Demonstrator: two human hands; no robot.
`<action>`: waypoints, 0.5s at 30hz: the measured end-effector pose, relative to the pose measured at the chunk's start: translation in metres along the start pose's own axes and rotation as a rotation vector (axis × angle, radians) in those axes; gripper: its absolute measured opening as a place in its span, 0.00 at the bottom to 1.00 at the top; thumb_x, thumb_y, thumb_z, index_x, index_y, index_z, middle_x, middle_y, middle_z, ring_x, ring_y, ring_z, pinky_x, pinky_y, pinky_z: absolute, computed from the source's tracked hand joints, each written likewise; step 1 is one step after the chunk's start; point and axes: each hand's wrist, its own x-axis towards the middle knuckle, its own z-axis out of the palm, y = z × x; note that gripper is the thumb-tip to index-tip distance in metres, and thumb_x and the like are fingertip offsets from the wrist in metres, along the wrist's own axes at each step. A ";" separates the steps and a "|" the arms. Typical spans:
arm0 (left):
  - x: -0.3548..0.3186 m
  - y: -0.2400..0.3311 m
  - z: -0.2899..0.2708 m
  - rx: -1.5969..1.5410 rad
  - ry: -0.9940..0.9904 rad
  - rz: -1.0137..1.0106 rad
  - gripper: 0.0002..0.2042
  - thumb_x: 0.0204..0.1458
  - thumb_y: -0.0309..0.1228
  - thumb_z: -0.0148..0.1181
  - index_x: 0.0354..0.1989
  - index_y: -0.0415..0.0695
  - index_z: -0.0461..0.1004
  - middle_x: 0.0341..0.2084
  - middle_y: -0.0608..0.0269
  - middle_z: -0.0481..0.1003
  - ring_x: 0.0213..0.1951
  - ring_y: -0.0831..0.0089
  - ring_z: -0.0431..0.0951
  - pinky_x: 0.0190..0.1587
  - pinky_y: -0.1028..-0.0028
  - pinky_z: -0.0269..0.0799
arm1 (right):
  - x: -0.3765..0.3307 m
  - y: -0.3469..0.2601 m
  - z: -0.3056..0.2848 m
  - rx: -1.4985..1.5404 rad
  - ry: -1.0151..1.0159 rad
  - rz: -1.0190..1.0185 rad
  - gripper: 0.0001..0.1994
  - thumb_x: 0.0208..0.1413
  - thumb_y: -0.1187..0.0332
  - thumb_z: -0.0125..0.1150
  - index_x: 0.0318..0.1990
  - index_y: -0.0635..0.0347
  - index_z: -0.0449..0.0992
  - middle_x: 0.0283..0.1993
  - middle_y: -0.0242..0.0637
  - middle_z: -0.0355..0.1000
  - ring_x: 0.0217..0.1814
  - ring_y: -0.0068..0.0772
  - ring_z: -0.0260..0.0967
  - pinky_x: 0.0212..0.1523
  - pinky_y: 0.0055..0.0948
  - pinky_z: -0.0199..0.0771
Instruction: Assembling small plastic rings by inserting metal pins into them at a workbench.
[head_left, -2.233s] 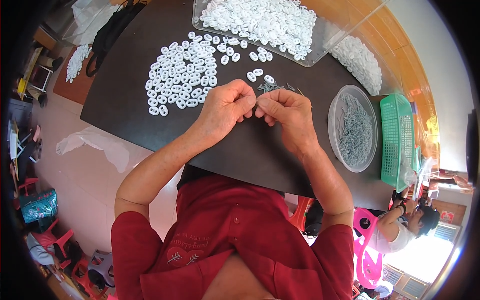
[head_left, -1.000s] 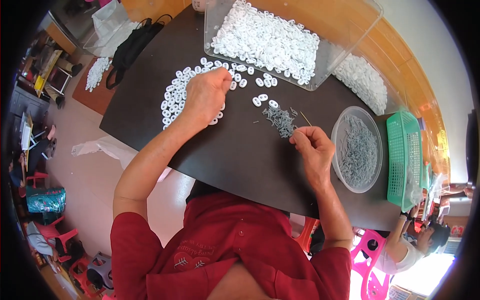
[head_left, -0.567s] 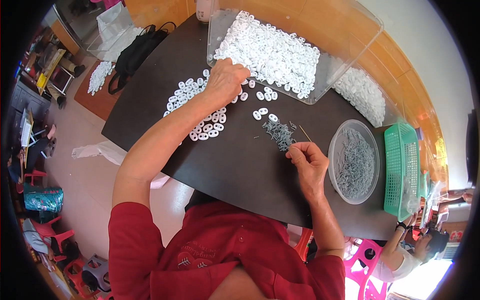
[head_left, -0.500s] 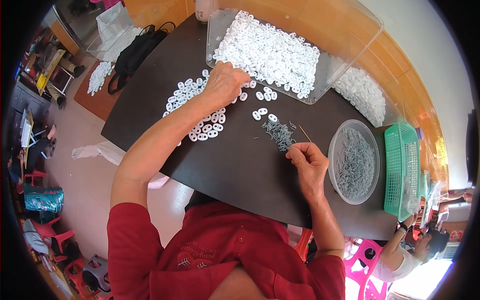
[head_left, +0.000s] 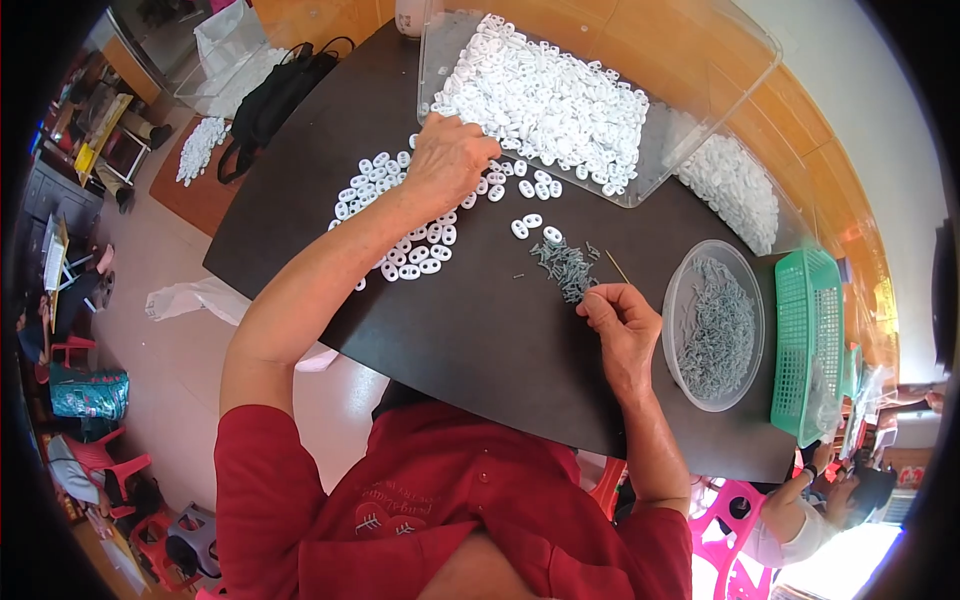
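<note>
My left hand (head_left: 452, 162) reaches to the near edge of a clear plastic bin (head_left: 628, 203), over small white oval two-holed pieces (head_left: 430, 266) spread on the dark table. Its fingers curl down and inward; the tips are hidden beneath it. My right hand (head_left: 626, 322) is closed in a pinch at the near edge of a small heap of grey screws (head_left: 565, 268). Whatever lies between its fingertips is too small to make out. A thin yellowish stick (head_left: 616, 266) shows just past its index finger; I cannot tell whether it is held. Several loose white pieces (head_left: 532, 220) lie between the hands.
The clear bin holds a large heap of white pieces (head_left: 545, 100). Right of my right hand stand a round plastic tub (head_left: 667, 345) of grey screws and a green basket (head_left: 792, 345). Another clear container (head_left: 735, 190) of white parts is behind. A person (head_left: 800, 515) sits at lower right.
The whole view has shifted slightly. My left hand stays near the bin's edge and my right hand remains pinched by the screw heap; little else differs.
</note>
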 end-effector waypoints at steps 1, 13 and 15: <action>0.002 0.001 0.003 -0.002 0.003 0.000 0.06 0.40 0.22 0.54 0.22 0.47 0.76 0.19 0.65 0.72 0.29 0.66 0.70 0.40 0.67 0.59 | 0.000 -0.001 0.001 -0.006 0.004 0.007 0.05 0.52 0.73 0.57 0.33 0.68 0.73 0.27 0.33 0.72 0.28 0.17 0.64 0.30 0.16 0.64; 0.016 0.006 0.008 0.185 -0.189 0.191 0.03 0.36 0.21 0.55 0.17 0.42 0.70 0.19 0.59 0.70 0.29 0.63 0.70 0.37 0.66 0.59 | -0.002 0.003 0.003 -0.004 -0.029 0.019 0.05 0.52 0.74 0.57 0.33 0.68 0.74 0.27 0.33 0.72 0.28 0.17 0.65 0.31 0.17 0.64; 0.015 0.006 0.007 0.176 -0.234 0.159 0.02 0.37 0.21 0.55 0.18 0.42 0.71 0.20 0.58 0.70 0.30 0.62 0.70 0.38 0.65 0.59 | -0.003 0.004 0.003 -0.004 -0.030 0.019 0.05 0.52 0.74 0.57 0.32 0.68 0.74 0.27 0.33 0.72 0.28 0.17 0.65 0.31 0.17 0.64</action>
